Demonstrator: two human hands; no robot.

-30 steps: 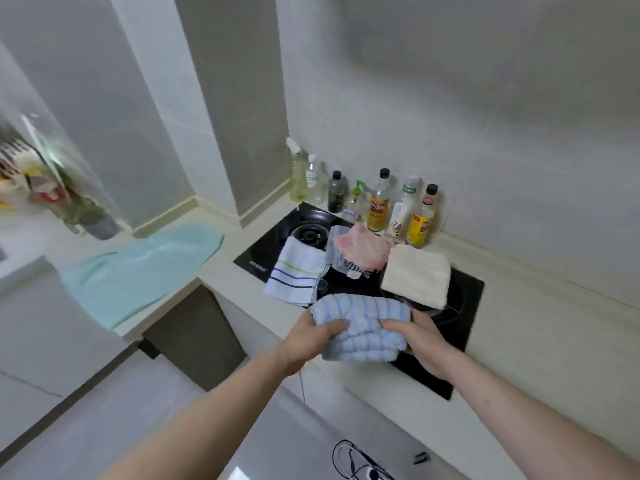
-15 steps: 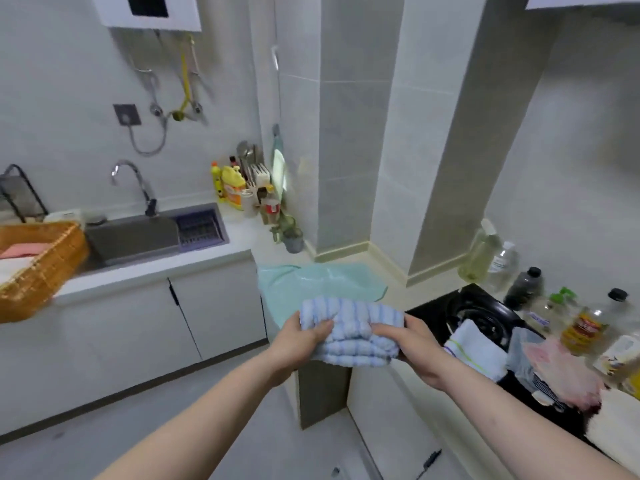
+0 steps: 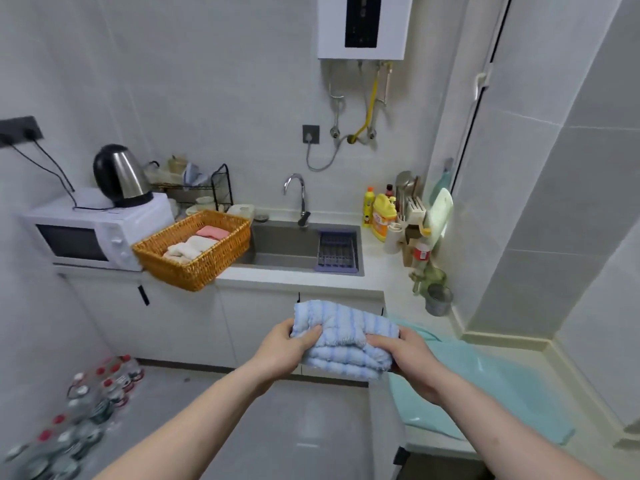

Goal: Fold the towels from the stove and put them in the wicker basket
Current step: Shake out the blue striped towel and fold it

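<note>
A folded blue-and-white striped towel (image 3: 344,337) is held in the air in front of me, over the floor. My left hand (image 3: 282,353) grips its left end and my right hand (image 3: 412,363) grips its right end. The wicker basket (image 3: 194,254) stands on the counter to the left of the sink, ahead and to the left of the towel. Inside it lie a folded cream towel (image 3: 188,247) and a folded pink towel (image 3: 212,232). The stove is out of view.
A microwave (image 3: 93,233) with a kettle (image 3: 119,176) on top stands left of the basket. The sink (image 3: 298,245) and tap are behind the towel. A light green cloth (image 3: 485,382) covers the counter at right. Bottles (image 3: 76,407) stand on the floor at left.
My view has swung left from the stove to the sink counter. The striped towel has come along in both hands, and the basket is now in full view.
</note>
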